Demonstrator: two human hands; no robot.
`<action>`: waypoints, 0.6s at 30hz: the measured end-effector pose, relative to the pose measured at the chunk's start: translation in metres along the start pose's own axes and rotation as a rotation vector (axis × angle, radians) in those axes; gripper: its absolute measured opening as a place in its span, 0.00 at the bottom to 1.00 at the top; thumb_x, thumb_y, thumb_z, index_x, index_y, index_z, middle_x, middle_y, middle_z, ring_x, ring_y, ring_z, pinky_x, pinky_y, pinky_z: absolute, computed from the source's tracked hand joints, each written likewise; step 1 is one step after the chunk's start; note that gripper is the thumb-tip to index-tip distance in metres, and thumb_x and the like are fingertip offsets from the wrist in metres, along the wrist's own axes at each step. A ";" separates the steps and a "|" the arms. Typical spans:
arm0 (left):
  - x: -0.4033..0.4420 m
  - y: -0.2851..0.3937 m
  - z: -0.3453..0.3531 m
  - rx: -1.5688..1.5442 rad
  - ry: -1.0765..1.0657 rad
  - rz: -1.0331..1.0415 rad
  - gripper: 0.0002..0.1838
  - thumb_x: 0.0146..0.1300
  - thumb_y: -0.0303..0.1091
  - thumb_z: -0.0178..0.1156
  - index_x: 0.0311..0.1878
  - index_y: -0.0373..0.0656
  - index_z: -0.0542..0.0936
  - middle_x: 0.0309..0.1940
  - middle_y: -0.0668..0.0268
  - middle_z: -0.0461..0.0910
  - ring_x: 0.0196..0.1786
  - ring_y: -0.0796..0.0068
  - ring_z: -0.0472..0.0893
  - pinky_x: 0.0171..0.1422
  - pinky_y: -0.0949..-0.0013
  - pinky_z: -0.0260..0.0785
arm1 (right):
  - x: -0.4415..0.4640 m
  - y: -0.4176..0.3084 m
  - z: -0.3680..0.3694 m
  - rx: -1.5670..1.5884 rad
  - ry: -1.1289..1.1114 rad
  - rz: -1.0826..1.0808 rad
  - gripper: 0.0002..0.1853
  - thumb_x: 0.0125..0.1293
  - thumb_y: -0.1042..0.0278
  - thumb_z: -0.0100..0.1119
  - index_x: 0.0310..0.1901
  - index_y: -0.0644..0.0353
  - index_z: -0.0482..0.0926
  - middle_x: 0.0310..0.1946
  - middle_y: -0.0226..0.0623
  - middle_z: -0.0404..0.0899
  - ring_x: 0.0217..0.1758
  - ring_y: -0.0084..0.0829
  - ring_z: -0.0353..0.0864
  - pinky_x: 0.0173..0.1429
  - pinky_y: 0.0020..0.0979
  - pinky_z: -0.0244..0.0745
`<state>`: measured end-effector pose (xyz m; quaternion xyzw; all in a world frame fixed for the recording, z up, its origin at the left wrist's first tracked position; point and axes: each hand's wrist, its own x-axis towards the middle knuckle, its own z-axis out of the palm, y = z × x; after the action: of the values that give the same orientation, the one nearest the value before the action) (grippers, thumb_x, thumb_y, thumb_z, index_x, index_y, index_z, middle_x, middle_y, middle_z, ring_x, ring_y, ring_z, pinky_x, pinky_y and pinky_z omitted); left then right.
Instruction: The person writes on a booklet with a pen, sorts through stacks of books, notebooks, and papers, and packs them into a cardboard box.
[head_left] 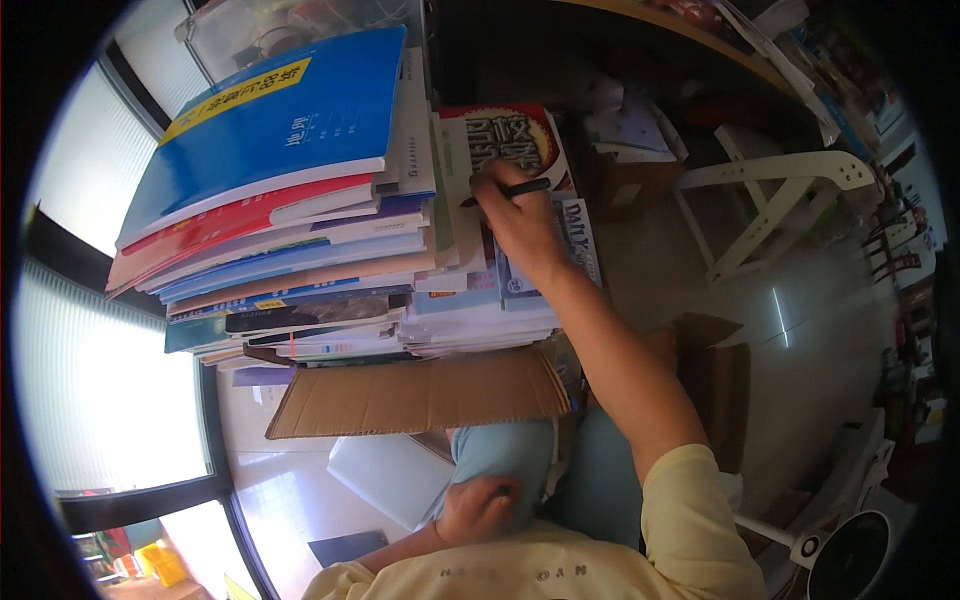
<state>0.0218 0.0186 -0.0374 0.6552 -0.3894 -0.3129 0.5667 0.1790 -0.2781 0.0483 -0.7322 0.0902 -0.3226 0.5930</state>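
My right hand (522, 225) is closed around a dark pen (530, 187). The pen's tip points left, over a pale paper (455, 160) beside the tall book stack; whether it touches cannot be seen. Under and behind this hand lie a red-and-yellow book (535, 135) with large Chinese characters and a book marked "DAILY" (575, 225). Down by my lap, my left hand (475, 510) is curled against my blue-grey trouser leg, with a small dark thing (503, 490) at its fingers, too small to name.
A tall stack topped by a blue book (280, 120) rises at left. Nearer me, a cardboard flap (420, 395) juts out above my knees. A white metal frame (770, 200) stands on the floor at right, and a clear plastic box (270, 35) sits behind the stack.
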 end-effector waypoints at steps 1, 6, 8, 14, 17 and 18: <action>0.001 -0.002 0.001 0.037 0.024 0.058 0.09 0.62 0.31 0.56 0.44 0.40 0.79 0.29 0.63 0.82 0.28 0.68 0.83 0.33 0.68 0.76 | 0.001 0.001 0.000 0.003 0.000 0.005 0.08 0.65 0.70 0.52 0.31 0.65 0.76 0.23 0.36 0.75 0.29 0.24 0.73 0.36 0.30 0.68; 0.004 -0.004 -0.001 0.091 0.026 0.101 0.10 0.63 0.34 0.56 0.43 0.41 0.80 0.30 0.62 0.82 0.30 0.63 0.83 0.34 0.66 0.76 | 0.001 0.001 -0.003 0.007 -0.042 0.028 0.09 0.65 0.69 0.52 0.30 0.66 0.74 0.22 0.35 0.74 0.28 0.24 0.72 0.35 0.30 0.67; 0.003 -0.007 0.000 0.088 0.036 0.122 0.10 0.64 0.36 0.57 0.43 0.42 0.80 0.30 0.62 0.82 0.30 0.62 0.83 0.34 0.65 0.76 | -0.001 -0.005 0.000 0.004 -0.005 0.026 0.09 0.65 0.70 0.52 0.29 0.66 0.74 0.22 0.35 0.73 0.28 0.24 0.72 0.35 0.30 0.67; 0.005 -0.002 -0.002 0.071 0.025 0.123 0.09 0.62 0.34 0.56 0.42 0.42 0.80 0.29 0.62 0.82 0.29 0.63 0.83 0.33 0.66 0.76 | 0.000 0.001 -0.002 -0.008 0.007 0.018 0.09 0.64 0.70 0.52 0.29 0.66 0.74 0.23 0.37 0.74 0.28 0.26 0.73 0.35 0.31 0.68; 0.005 -0.003 -0.001 0.072 0.041 0.149 0.09 0.62 0.33 0.56 0.42 0.41 0.80 0.29 0.63 0.82 0.29 0.64 0.83 0.33 0.66 0.76 | -0.001 0.002 -0.003 -0.050 0.009 -0.037 0.09 0.64 0.70 0.52 0.29 0.66 0.74 0.23 0.37 0.76 0.29 0.27 0.74 0.35 0.31 0.68; 0.005 -0.003 -0.001 0.072 0.041 0.149 0.09 0.62 0.33 0.56 0.42 0.41 0.80 0.29 0.63 0.82 0.29 0.64 0.83 0.33 0.66 0.76 | -0.001 0.002 -0.003 -0.066 0.001 -0.037 0.09 0.65 0.70 0.51 0.29 0.65 0.74 0.24 0.37 0.76 0.29 0.27 0.75 0.35 0.31 0.68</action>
<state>0.0259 0.0152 -0.0400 0.6508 -0.4365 -0.2424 0.5720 0.1773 -0.2809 0.0463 -0.7527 0.0873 -0.3306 0.5626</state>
